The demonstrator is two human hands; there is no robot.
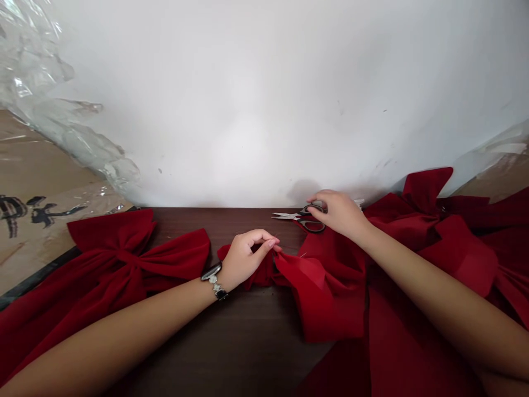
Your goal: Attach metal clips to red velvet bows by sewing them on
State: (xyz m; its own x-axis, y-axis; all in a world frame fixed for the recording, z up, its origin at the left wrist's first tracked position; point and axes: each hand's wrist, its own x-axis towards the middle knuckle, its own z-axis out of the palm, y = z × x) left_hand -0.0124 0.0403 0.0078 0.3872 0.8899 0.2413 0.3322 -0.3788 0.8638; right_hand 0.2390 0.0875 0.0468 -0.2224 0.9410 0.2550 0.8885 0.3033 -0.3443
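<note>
While the L hand [252, 256] has thumb & fingertips pinched together on its edge, the red cloth [330, 311] spreads from just under that hand out to its right, reaching below the R hand [333, 209]. Matte, velvety face, deep red; a brighter red fold turns up just right of the L fingertips. Cloth is bunched tight at the L hand, wider & flatter away from it, w/ a straight lower edge nearer the body. Thin pale line on the fold, thread or needle, can't tell which.

R hand is at the black handles of the scissors [295, 217], thumb & fingers by the upper loop; can't tell if it's clamped on them. Blades point left, slightly parted, beyond the L hand.

Edges/room: bench [231, 342] ends at a white wall [248, 110] just past the R hand, so little depth there. Biggest uncovered patch is nearer the body, below the L hand; a narrower strip runs beyond it, up to the wall. Left of the L hand, a red bow [128, 258], knotted-looking centre, long tails, w/ a wrapped carton [37, 165] behind. Right of the R hand, a red fabric heap [467, 253] crowds that side.
</note>
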